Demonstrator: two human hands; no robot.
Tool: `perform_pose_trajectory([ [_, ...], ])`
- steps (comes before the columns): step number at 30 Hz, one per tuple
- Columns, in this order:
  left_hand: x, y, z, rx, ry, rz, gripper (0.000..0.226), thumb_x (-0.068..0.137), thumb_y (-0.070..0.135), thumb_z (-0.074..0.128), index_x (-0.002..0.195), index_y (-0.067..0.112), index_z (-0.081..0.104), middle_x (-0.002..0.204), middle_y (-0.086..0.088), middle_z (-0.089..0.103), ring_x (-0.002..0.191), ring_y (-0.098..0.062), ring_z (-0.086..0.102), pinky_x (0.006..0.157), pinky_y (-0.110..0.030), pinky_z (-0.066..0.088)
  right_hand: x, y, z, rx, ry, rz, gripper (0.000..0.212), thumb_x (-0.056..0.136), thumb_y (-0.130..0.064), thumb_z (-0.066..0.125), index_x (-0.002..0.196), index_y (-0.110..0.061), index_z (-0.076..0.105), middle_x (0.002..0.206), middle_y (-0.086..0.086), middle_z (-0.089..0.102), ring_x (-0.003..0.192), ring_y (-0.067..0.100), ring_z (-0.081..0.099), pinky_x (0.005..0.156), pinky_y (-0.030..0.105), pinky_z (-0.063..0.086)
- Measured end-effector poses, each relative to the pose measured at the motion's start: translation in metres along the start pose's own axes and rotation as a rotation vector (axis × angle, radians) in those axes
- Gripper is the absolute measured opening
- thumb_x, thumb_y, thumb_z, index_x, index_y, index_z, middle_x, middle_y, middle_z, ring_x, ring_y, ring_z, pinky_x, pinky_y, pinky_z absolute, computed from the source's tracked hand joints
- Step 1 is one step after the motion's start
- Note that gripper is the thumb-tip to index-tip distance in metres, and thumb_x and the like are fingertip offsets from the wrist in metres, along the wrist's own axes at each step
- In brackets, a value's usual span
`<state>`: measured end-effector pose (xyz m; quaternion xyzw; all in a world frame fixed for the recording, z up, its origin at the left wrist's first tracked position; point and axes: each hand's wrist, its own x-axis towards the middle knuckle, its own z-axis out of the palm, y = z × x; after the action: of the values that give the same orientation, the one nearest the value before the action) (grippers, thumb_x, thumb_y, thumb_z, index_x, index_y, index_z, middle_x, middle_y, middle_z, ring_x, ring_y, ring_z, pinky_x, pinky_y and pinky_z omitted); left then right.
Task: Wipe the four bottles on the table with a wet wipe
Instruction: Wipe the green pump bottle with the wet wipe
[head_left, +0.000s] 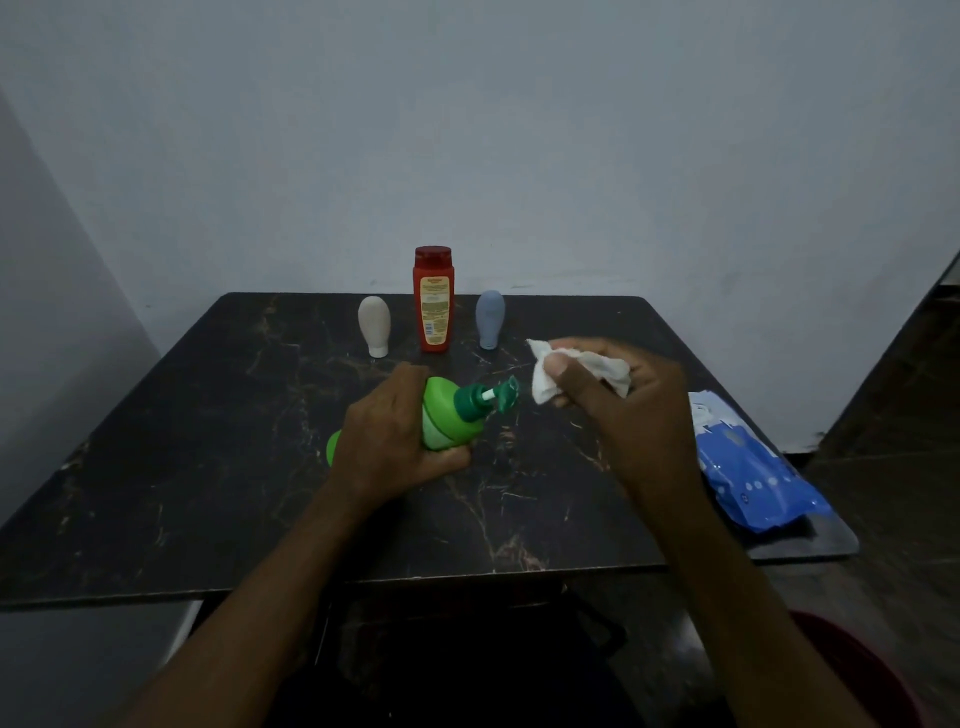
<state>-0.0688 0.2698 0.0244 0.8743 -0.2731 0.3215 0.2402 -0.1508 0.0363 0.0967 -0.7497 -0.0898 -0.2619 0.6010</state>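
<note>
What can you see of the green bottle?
The green bottle looks like plastic: bright green with a paler band, and a darker green pump head on a white stem. The left hand grips its body, holding it tilted over the middle of the table, pump pointing right. The wipe is near the pump but apart.

Four bottles, one wipe, one wipes pack, one table, two hands.
One of the four, a green pump bottle, is in the left hand's grip; the other three stand beyond that grip: one cream bottle, one red bottle and one blue-grey bottle. The single crumpled white wipe is in the right hand's grip, near the green bottle's pump head. The one blue wipes pack lies to the right of that grip, and the one dark veined table carries everything.
</note>
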Motion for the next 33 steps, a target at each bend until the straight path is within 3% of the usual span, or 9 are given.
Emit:
perform_pose_trajectory([
  [5,0.000,-0.003,-0.003,-0.028,-0.006,-0.053,0.070,0.067,0.060,0.083,0.112,0.014,0.055,0.099,-0.004,0.064,0.080,-0.020,0.064,0.067,-0.042,0.058,-0.027,-0.014,0.027,-0.337,-0.108,-0.151,0.018,0.090,-0.021,0.070,0.102,-0.008,0.073,0.096,-0.001,0.070,0.082,0.006,0.063,0.070,0.015,0.050],
  [7,0.000,-0.003,-0.004,-0.038,-0.002,-0.060,0.070,0.067,0.058,0.086,0.111,0.013,0.055,0.098,-0.004,0.064,0.079,-0.020,0.064,0.066,-0.042,0.057,-0.031,-0.017,0.028,-0.290,-0.080,-0.196,0.019,0.089,-0.020,0.071,0.101,-0.007,0.074,0.095,0.001,0.071,0.082,0.006,0.065,0.070,0.015,0.050],
  [10,-0.001,0.000,-0.004,-0.029,0.022,-0.038,0.068,0.068,0.064,0.076,0.109,0.015,0.054,0.095,-0.002,0.063,0.076,-0.017,0.061,0.064,-0.037,0.056,-0.015,-0.020,0.016,-0.131,0.030,-0.093,0.015,0.088,-0.016,0.071,0.101,-0.009,0.074,0.093,0.000,0.072,0.081,0.009,0.068,0.070,0.021,0.055],
  [13,-0.001,0.001,-0.004,-0.036,0.015,-0.027,0.068,0.068,0.065,0.074,0.110,0.017,0.052,0.095,-0.001,0.062,0.076,-0.015,0.060,0.063,-0.035,0.055,-0.007,-0.018,0.019,-0.159,-0.027,-0.027,0.014,0.089,-0.015,0.071,0.101,-0.008,0.073,0.093,0.001,0.072,0.079,0.009,0.067,0.069,0.022,0.055],
  [17,0.000,-0.004,-0.004,-0.059,0.004,-0.039,0.068,0.067,0.064,0.075,0.112,0.019,0.050,0.097,-0.002,0.061,0.078,-0.016,0.060,0.064,-0.037,0.057,-0.019,-0.014,0.029,-0.268,-0.091,-0.139,0.011,0.088,-0.018,0.072,0.093,-0.008,0.072,0.088,-0.002,0.069,0.077,0.008,0.063,0.065,0.018,0.050],
  [23,0.001,-0.003,0.000,-0.043,-0.008,-0.020,0.070,0.067,0.067,0.074,0.112,0.019,0.051,0.099,-0.002,0.061,0.079,-0.017,0.062,0.064,-0.040,0.058,-0.001,-0.011,0.022,-0.168,-0.028,0.017,0.017,0.088,-0.021,0.072,0.098,-0.008,0.072,0.089,0.003,0.072,0.077,0.016,0.067,0.068,0.040,0.059],
  [26,0.001,-0.006,0.000,-0.045,-0.008,-0.049,0.071,0.067,0.066,0.075,0.113,0.017,0.052,0.099,-0.003,0.062,0.079,-0.018,0.062,0.065,-0.043,0.058,-0.013,-0.010,0.029,-0.165,-0.040,-0.019,0.016,0.088,-0.025,0.072,0.097,-0.011,0.072,0.088,-0.001,0.071,0.075,0.012,0.067,0.064,0.031,0.058],
  [30,0.001,-0.006,0.002,-0.043,-0.003,-0.043,0.069,0.068,0.067,0.075,0.113,0.021,0.050,0.099,-0.001,0.061,0.079,-0.016,0.061,0.065,-0.040,0.058,-0.005,-0.004,0.027,-0.095,0.026,0.068,0.010,0.088,-0.022,0.072,0.092,-0.012,0.071,0.084,-0.001,0.071,0.073,0.012,0.067,0.059,0.024,0.056],
  [33,0.001,-0.007,0.001,-0.054,0.001,-0.052,0.069,0.067,0.066,0.075,0.112,0.020,0.049,0.098,-0.001,0.061,0.079,-0.016,0.061,0.064,-0.040,0.058,-0.014,-0.001,0.034,-0.105,0.017,0.024,0.012,0.087,-0.028,0.073,0.090,-0.016,0.072,0.083,-0.006,0.072,0.072,0.011,0.068,0.060,0.029,0.057],
])
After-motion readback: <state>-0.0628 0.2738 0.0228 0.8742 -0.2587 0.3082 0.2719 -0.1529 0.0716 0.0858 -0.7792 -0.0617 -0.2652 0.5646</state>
